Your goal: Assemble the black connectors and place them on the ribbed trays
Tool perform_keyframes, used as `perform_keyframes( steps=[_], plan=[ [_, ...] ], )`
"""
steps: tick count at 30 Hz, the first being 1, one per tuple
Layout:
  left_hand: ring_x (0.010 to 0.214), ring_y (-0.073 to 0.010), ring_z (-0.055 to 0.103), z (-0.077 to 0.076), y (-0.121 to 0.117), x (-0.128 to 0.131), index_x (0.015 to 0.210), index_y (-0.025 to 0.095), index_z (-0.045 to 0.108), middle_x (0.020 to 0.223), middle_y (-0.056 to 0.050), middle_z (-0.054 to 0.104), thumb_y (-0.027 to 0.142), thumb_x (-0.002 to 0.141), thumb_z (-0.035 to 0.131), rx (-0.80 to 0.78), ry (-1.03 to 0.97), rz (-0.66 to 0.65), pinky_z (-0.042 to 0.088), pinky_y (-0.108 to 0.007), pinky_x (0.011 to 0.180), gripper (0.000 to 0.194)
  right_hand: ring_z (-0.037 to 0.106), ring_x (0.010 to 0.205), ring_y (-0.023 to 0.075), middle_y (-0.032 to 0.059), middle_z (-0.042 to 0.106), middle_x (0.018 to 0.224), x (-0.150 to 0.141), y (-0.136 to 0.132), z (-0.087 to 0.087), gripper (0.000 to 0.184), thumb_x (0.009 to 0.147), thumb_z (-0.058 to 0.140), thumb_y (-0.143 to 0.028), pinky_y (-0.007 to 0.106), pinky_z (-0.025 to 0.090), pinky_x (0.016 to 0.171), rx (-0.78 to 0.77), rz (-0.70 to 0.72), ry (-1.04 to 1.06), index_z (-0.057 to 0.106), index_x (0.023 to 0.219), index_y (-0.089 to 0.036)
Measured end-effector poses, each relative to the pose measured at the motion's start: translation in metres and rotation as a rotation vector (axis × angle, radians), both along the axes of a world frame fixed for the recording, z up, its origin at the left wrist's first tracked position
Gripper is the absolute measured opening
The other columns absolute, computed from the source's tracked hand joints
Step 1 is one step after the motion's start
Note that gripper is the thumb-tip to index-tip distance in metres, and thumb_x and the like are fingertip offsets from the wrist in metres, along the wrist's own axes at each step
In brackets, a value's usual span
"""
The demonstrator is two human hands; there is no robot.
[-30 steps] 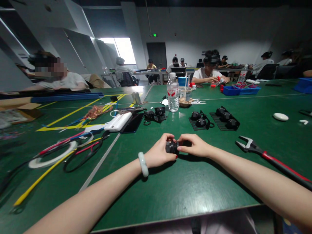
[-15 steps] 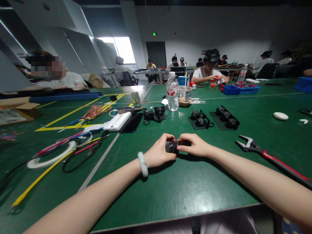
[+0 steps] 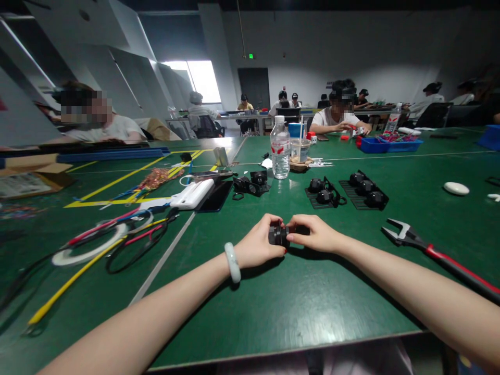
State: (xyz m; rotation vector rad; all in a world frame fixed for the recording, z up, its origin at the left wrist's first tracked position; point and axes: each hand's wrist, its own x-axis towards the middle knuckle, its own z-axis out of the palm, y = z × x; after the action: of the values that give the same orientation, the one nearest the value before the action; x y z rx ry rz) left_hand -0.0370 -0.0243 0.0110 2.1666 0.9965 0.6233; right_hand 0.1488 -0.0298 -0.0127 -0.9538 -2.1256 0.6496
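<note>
Between my two hands is a black plastic cable gland (image 3: 278,236) with ridged, nut-like rings, held just above the green table. My left hand (image 3: 261,240), a pale bangle on its wrist, is closed round the gland's left end. The fingers of my right hand (image 3: 311,233) pinch its right end, which they partly hide. Beyond my hands lie a black slotted plate with several similar glands (image 3: 366,188), a smaller plate with fittings (image 3: 324,191) and more black fittings beside a loose ring nut (image 3: 252,183).
An adjustable wrench (image 3: 414,239) with red-black handles lies at right, near a white oval object (image 3: 456,188). A water bottle (image 3: 280,148) and a cup (image 3: 300,151) stand ahead. At left are cables (image 3: 74,276), a white power bank (image 3: 193,194) and a cardboard box (image 3: 33,174). Co-workers sit beyond.
The whole view has shifted slightly, so everything appears a little farther right. Both hands keep their hold on the cable gland, with hardly any visible finger movement.
</note>
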Motion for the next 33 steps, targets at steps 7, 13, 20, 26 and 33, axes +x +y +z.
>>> perform_keyframes(
  steps=[7, 13, 20, 26, 33],
  plan=[
    [0.083, -0.0162, 0.049, -0.0011, -0.0005, -0.0017, 0.103, 0.016, 0.038, 0.096, -0.004, 0.048, 0.021, 0.055, 0.06, -0.025, 0.017, -0.002, 0.043, -0.028, 0.069, 0.054, 0.053, 0.074, 0.0136, 0.0028, 0.06, 0.08, -0.0012, -0.001, 0.0013, 0.02, 0.072, 0.054, -0.033, 0.025, 0.04, 0.067, -0.007, -0.006, -0.014, 0.055, 0.078, -0.014],
    [0.084, -0.0172, 0.049, 0.0003, -0.0019, -0.0008, 0.103, 0.016, 0.041, 0.096, -0.004, 0.049, 0.022, 0.053, 0.061, 0.003, 0.02, 0.025, 0.042, -0.03, 0.072, 0.054, 0.053, 0.073, 0.0137, 0.0028, 0.06, 0.079, -0.0017, -0.0019, 0.0008, 0.02, 0.071, 0.055, -0.032, 0.026, 0.04, 0.067, -0.028, -0.013, 0.002, 0.055, 0.081, -0.014],
    [0.084, -0.0176, 0.049, 0.0026, -0.0043, 0.0, 0.102, 0.015, 0.041, 0.095, -0.004, 0.049, 0.022, 0.053, 0.061, -0.009, 0.033, 0.031, 0.042, -0.031, 0.072, 0.053, 0.052, 0.074, 0.0136, 0.003, 0.057, 0.082, -0.0003, -0.0036, -0.0001, 0.026, 0.072, 0.053, -0.029, 0.028, 0.041, 0.069, -0.086, 0.017, 0.055, 0.049, 0.094, -0.015],
    [0.083, -0.0171, 0.049, 0.0017, -0.0043, 0.0008, 0.099, 0.015, 0.042, 0.092, -0.003, 0.05, 0.022, 0.054, 0.06, 0.017, 0.024, 0.032, 0.04, -0.031, 0.074, 0.05, 0.047, 0.083, 0.0155, 0.0044, 0.049, 0.09, 0.002, -0.0047, -0.0013, 0.035, 0.067, 0.058, -0.024, 0.03, 0.039, 0.074, 0.062, 0.077, 0.087, 0.043, 0.098, -0.017],
    [0.083, -0.0175, 0.049, 0.0019, -0.0042, 0.0018, 0.098, 0.015, 0.042, 0.091, -0.003, 0.049, 0.02, 0.054, 0.06, 0.023, 0.032, 0.031, 0.04, -0.032, 0.076, 0.048, 0.044, 0.087, 0.0181, 0.0047, 0.046, 0.095, 0.003, -0.0027, -0.0048, 0.04, 0.061, 0.06, -0.024, 0.034, 0.036, 0.077, 0.15, 0.065, -0.02, 0.041, 0.096, -0.019]
  ],
)
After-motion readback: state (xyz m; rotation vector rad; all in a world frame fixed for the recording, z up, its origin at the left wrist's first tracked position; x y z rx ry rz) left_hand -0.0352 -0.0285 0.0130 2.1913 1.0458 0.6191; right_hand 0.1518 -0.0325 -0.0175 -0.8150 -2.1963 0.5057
